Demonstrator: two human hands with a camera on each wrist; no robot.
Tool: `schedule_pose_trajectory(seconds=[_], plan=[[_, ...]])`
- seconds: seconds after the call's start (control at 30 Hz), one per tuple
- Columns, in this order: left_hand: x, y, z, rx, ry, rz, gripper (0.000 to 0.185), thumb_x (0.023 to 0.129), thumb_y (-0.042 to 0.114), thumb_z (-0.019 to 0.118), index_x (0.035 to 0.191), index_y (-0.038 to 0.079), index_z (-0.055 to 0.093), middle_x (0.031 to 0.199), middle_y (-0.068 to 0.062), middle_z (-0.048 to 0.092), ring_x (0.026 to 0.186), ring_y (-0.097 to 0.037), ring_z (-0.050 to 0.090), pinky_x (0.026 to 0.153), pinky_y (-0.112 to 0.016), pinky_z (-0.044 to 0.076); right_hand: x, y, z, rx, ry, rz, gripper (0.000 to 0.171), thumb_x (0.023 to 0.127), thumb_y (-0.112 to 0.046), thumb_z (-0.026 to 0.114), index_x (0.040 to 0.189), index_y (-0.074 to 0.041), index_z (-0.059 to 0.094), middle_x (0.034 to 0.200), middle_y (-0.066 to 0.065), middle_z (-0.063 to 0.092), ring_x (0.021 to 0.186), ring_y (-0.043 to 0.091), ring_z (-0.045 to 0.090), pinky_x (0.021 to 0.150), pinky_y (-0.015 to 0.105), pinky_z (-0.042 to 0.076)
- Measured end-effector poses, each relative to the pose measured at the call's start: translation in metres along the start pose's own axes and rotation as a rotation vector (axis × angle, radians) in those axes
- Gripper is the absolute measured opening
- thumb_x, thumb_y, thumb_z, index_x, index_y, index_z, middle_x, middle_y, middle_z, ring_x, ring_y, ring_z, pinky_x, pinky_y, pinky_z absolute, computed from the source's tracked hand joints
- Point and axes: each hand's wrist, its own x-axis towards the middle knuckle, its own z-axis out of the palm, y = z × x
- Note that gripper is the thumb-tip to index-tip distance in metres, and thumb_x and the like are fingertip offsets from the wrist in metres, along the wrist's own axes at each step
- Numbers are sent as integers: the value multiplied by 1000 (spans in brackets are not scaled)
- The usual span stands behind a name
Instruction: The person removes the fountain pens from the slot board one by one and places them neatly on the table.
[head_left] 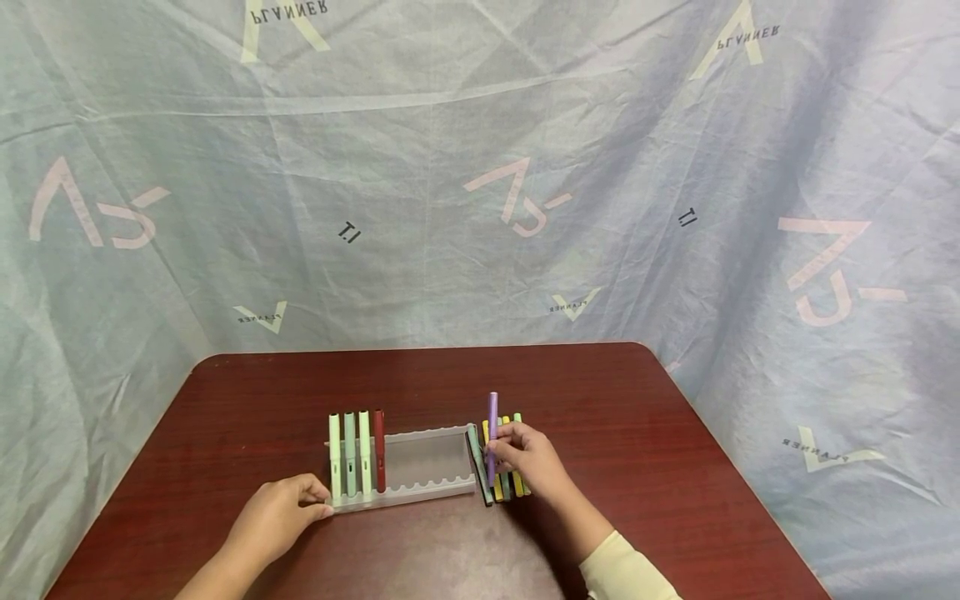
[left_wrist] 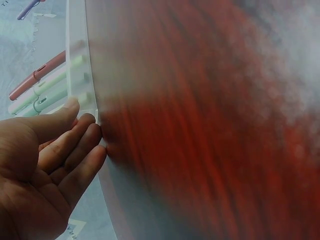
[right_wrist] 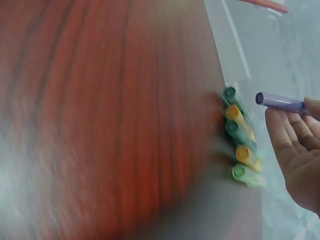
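Note:
A clear plastic pen rack point(head_left: 427, 487) sits on the dark red table point(head_left: 300, 392). Three pale green pens point(head_left: 349, 454) and one dark red pen point(head_left: 379, 450) lie in its left slots. My left hand point(head_left: 288, 508) touches the rack's front left corner point(left_wrist: 92, 107) with straight fingers point(left_wrist: 82, 145). My right hand point(head_left: 525, 458) pinches a purple pen point(head_left: 492, 433), lifted above a row of several yellow and green pens point(right_wrist: 240, 140) lying just right of the rack. The purple pen point(right_wrist: 280, 102) is between my fingertips in the right wrist view.
A pale printed cloth point(head_left: 480, 167) hangs behind and around the table. The table's rounded far corners and right edge point(head_left: 720, 450) lie close to the cloth. Bare wood lies in front of the rack.

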Motion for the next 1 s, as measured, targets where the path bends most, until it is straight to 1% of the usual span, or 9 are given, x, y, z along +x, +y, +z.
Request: schedule_pose_trajectory(seconds=[0.1,0.2,0.27,0.43,0.5,0.6,0.8,1.0], plan=[[0,0,0,-1,-1,-1,14,80,27,80,85,27,68,83,12,72,80,-14,68,75,-42,54,1,2,-11,-8,45,6,25,94,-9,66,112,7,60,99,27,65,87,31,68,75,48,60],[1,1,0,-4,-10,-7,13,80,27,80,86,26,68,83,12,71,80,-13,68,74,-42,54,2,3,-21,-46,94,17,25,93,-10,67,112,6,62,97,22,64,85,28,67,74,49,60],[1,1,-1,-4,-13,-11,13,80,28,80,86,26,68,84,12,71,80,-13,68,75,-42,54,2,3,-28,-66,121,30,25,93,-11,67,112,5,62,96,20,64,82,26,67,73,48,60],[1,1,-1,2,-4,-5,13,80,28,80,86,26,68,83,11,72,81,-14,68,76,-43,54,3,5,-43,-75,168,79,25,92,-11,68,111,5,65,96,22,67,77,25,69,69,42,61],[2,0,0,2,1,1,13,80,27,80,85,26,68,83,12,72,81,-14,68,76,-43,54,3,6,-47,-102,192,102,24,92,-11,69,110,4,67,95,20,70,74,24,70,67,40,61],[1,0,0,1,5,4,13,80,27,80,85,26,68,83,12,72,81,-14,68,76,-43,54,1,9,-52,-152,220,130,25,91,-12,70,109,4,69,90,17,72,70,24,70,65,40,61],[0,0,-1,3,7,5,13,80,26,80,85,27,68,83,12,72,82,-15,69,76,-44,54,1,22,-57,-263,223,186,19,90,-11,70,104,3,70,81,10,71,66,21,69,61,36,60],[0,0,0,0,4,-1,13,80,27,80,85,27,68,83,12,72,82,-15,69,76,-44,54,-1,33,-55,-351,169,215,20,91,-14,70,102,2,71,86,10,73,64,21,70,60,35,60]])
